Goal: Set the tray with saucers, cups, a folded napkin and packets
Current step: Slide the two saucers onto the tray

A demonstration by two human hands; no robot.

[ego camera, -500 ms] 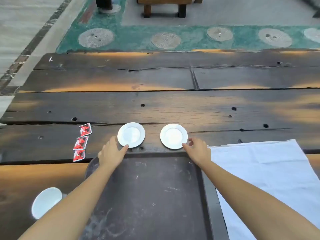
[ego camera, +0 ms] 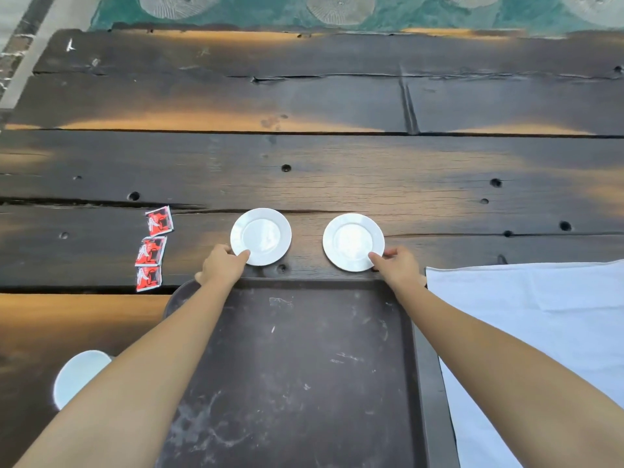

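Two white saucers lie side by side on the dark wooden counter (ego camera: 337, 170), just beyond the tray (ego camera: 304, 366). The left hand (ego camera: 221, 266) pinches the left saucer (ego camera: 260, 236) at its near rim; the right hand (ego camera: 398, 268) pinches the right saucer (ego camera: 353, 241) likewise.

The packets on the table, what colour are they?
The three packets are red with white and black print, seen in the head view.

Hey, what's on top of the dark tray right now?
Nothing is set on the tray yet: only scuffs and pale smudges show. Both forearms cross above it, hiding its left edge and part of its right side. Both saucers lie beyond it on the table.
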